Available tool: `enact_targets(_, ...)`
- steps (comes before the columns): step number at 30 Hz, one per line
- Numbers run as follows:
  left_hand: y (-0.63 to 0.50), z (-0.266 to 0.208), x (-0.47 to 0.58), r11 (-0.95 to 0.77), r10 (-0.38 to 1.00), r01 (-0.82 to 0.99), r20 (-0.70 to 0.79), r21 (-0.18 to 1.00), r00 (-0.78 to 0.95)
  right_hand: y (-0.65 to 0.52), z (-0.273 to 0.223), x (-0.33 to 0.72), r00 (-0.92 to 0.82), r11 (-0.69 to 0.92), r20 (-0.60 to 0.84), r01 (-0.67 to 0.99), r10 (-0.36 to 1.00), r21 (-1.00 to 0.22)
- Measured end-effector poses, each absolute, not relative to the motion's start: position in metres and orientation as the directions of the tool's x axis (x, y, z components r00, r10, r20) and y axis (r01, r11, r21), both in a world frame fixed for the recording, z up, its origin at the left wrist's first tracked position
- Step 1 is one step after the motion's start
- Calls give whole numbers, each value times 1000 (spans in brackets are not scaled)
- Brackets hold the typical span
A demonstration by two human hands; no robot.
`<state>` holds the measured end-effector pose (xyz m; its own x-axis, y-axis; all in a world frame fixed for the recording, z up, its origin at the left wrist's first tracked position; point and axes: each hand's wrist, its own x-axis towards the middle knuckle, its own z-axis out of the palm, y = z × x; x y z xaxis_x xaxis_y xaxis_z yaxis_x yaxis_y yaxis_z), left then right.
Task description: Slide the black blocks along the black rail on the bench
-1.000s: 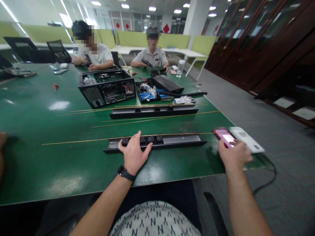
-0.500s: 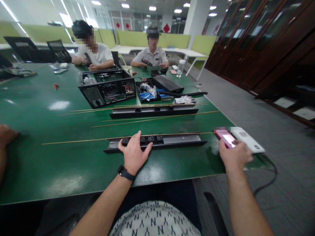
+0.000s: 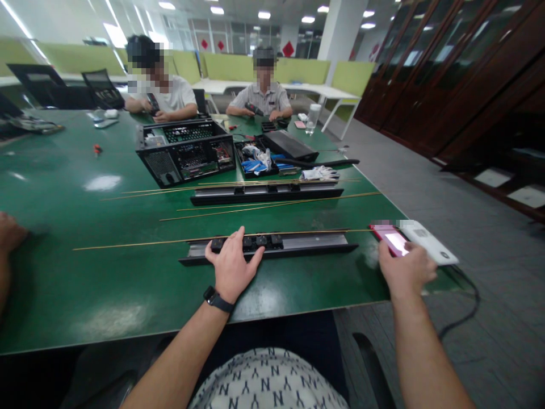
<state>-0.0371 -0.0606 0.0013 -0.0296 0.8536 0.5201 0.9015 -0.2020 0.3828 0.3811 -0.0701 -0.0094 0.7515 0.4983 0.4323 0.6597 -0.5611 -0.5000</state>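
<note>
My left hand (image 3: 232,264) rests with fingers spread over a row of small black blocks (image 3: 261,241) in a black and silver rail (image 3: 315,243). Some of the blocks are hidden under the hand. A thin brass-coloured rod (image 3: 128,245) runs along the rail's far side. At the right table edge, my right hand (image 3: 409,268) is closed around the near end of a pink-red phone (image 3: 388,234) with a lit screen, a finger touching the glass. Against the phone's right side lies a white device (image 3: 428,243), probably a power bank, with a cable (image 3: 472,289) hanging off the table.
Beyond lie a second rail (image 3: 268,196), more thin rods (image 3: 221,212), an opened computer case (image 3: 185,150), a tray of gloves (image 3: 258,159) and a white glove (image 3: 319,172). Two people sit opposite, holding power tools. Another person's hand (image 3: 12,232) is at left.
Both of my hands have stayed in place on the rail and the phone. Across the table, the right-hand person's free hand has shifted slightly toward the small black parts.
</note>
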Motion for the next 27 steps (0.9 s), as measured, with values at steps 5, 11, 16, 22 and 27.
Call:
enact_targets(5,-60,1,-37,-193,857,904,515,381,-34,-71,-7,380,755,-572,413,656,510,-493)
enact_targets(11,-60,-2,-37,-198,857,902,514,384,-31,-71,-5,379,762,-606,367,647,534,-462)
enact_targets(16,-60,-1,-37,-191,863,904,504,383,-32,-72,-6,378,773,-604,393,635,499,-482)
enact_targets(22,-60,1,-37,-190,864,903,503,385,-32,-72,-6,378,757,-583,406,653,512,-484)
enact_targets(27,-60,3,-37,-184,867,901,497,392,-39,-72,-5,378,755,-566,409,656,513,-500)
